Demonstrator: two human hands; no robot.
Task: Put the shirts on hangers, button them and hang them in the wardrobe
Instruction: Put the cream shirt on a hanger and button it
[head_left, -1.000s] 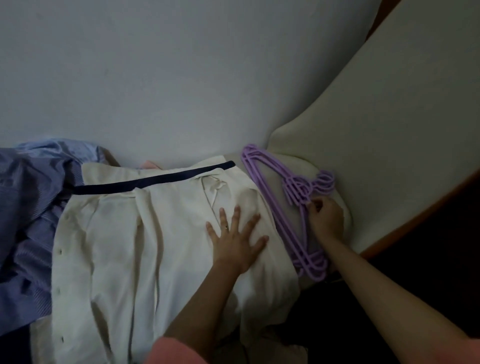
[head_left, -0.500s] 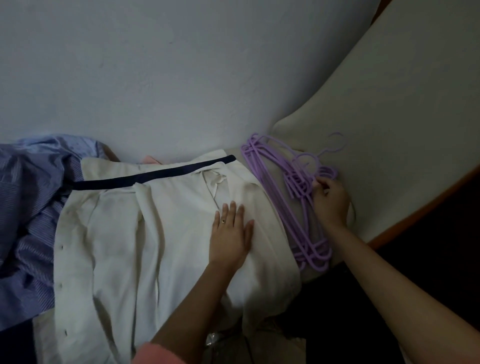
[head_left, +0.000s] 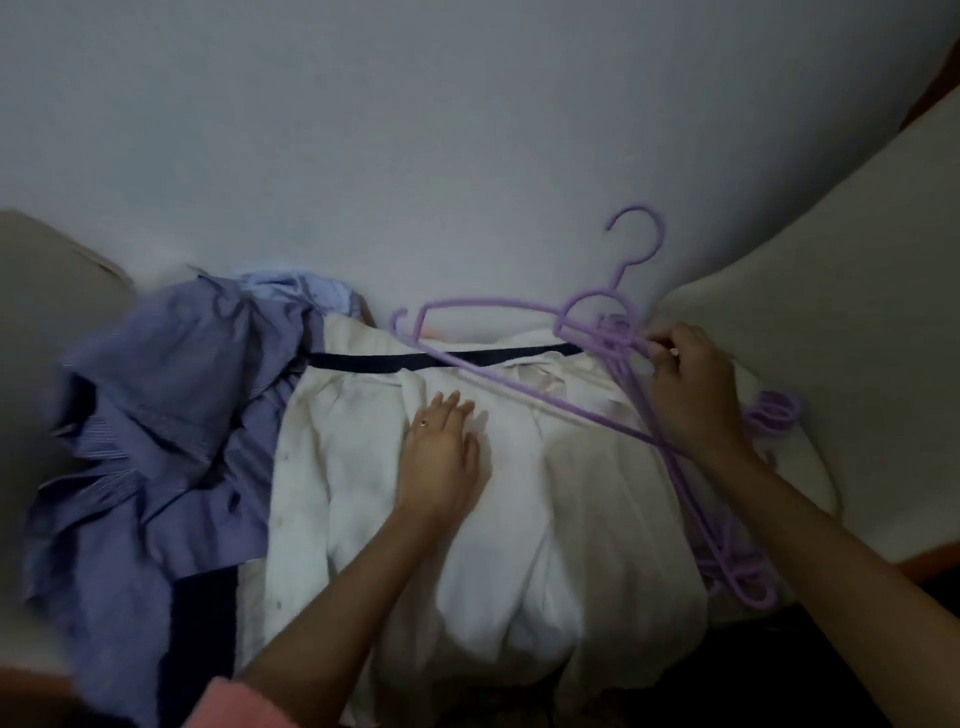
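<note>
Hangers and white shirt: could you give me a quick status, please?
Right hand gripping one purple hanger, lifted across the collar. Left hand flat on white shirt. Remaining hangers stacked alongside. Blue shirt crumpled beside it, not obstructing.

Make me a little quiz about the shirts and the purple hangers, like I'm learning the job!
1. True or false: the left hand lies flat on the white shirt.
2. Which hand lifts a purple hanger: A) left, B) right, C) both?
3. Fill in: the crumpled shirt left of the white one is ____.

Key:
1. True.
2. B, the right hand holds it near the hook, above the other hangers.
3. Blue.
</note>
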